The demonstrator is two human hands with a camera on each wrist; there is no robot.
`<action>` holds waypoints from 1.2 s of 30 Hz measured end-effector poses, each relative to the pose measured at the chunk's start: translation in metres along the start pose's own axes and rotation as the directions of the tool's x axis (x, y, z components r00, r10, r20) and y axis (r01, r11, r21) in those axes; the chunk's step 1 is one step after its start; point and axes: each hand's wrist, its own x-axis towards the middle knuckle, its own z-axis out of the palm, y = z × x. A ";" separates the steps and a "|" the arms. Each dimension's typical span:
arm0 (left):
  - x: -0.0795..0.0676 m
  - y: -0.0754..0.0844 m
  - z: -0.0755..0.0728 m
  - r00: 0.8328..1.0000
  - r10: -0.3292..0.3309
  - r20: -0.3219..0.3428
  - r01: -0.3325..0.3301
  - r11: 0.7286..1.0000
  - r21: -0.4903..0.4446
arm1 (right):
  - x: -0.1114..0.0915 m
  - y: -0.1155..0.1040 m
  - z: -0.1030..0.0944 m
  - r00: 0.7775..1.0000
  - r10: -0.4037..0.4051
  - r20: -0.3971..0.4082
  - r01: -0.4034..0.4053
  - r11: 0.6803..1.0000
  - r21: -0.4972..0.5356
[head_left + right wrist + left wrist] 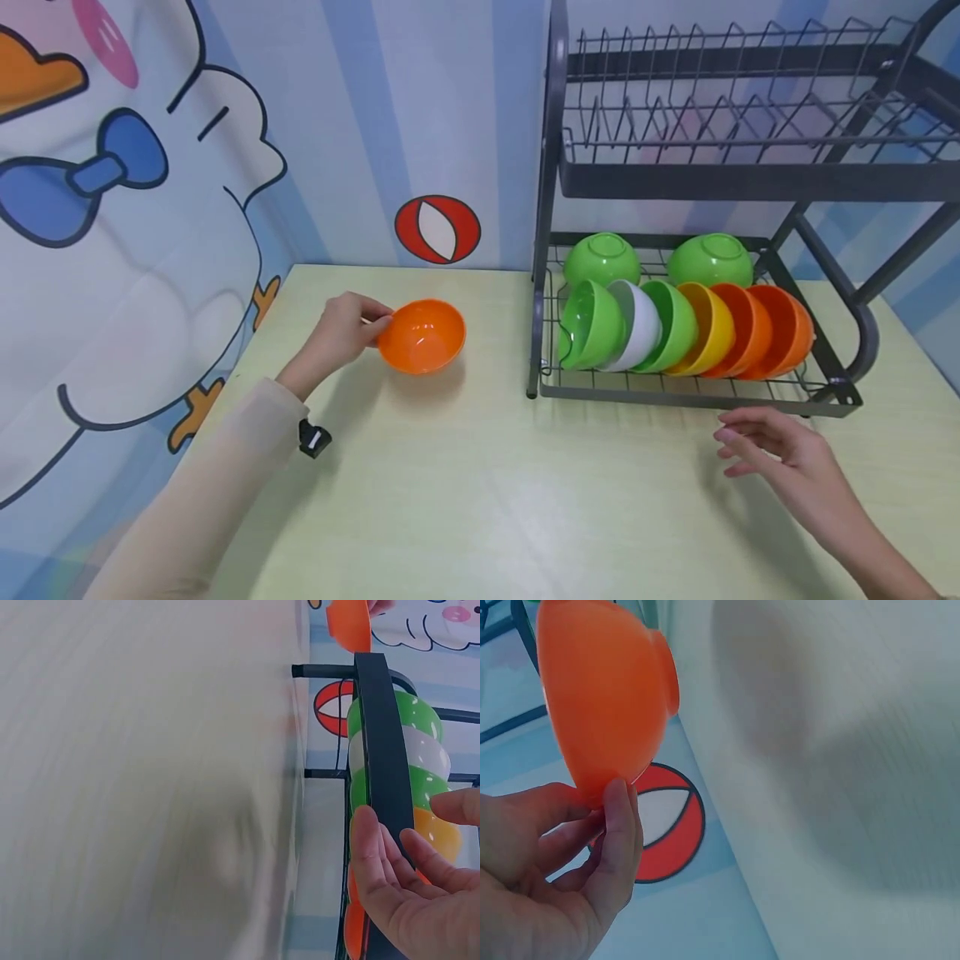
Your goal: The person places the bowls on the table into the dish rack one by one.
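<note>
An orange bowl [422, 337] is held above the left part of the table, its shadow falling below it. My left hand [343, 335] pinches the bowl's left rim between thumb and fingers. The left wrist view shows the bowl [604, 690] off the tabletop, with my left hand [562, 870] at its rim. My right hand [783, 458] hovers in front of the dish rack's front right part, fingers loosely bent and holding nothing. In the right wrist view, the right hand [420, 892] appears near the rack's front bar [386, 742], apparently without gripping it.
A two-tier dark dish rack [697, 398] stands at the right. Its lower tier holds a tilted row of green, white, yellow and orange bowls [701, 329], with two upturned green bowls [602, 258] behind. Cartoon-printed walls [465, 100] border the pale table [480, 500].
</note>
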 end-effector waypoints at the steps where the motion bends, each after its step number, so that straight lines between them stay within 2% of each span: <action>1: -0.002 0.002 0.001 1.000 0.009 0.008 -0.009 1.000 -0.001 | 0.000 0.001 0.000 1.000 0.006 0.013 -0.006 1.000 0.023; 6: -0.014 0.014 0.004 0.997 0.055 0.048 -0.055 0.998 0.000 | 0.001 0.003 0.002 0.997 0.046 0.068 -0.053 0.993 0.107; 12: -0.028 0.027 0.007 0.989 0.128 0.077 -0.128 0.992 -0.014 | 0.000 0.005 0.005 0.992 0.056 0.114 -0.076 0.980 0.184; 19: -0.042 0.043 0.014 0.967 0.223 0.122 -0.220 0.975 -0.037 | -0.001 0.007 0.010 0.981 0.074 0.178 -0.121 0.955 0.272; 25: -0.052 0.057 0.021 0.952 0.265 0.154 -0.260 0.964 -0.051 | -0.001 0.004 0.015 0.972 0.107 0.210 -0.168 0.938 0.303; 32: -0.063 0.076 0.033 0.936 0.303 0.177 -0.296 0.953 -0.068 | -0.001 -0.005 0.024 0.946 0.164 0.281 -0.262 0.896 0.360; 36: -0.069 0.088 0.043 0.919 0.342 0.196 -0.327 0.939 -0.105 | -0.001 -0.010 0.028 0.925 0.174 0.337 -0.305 0.870 0.387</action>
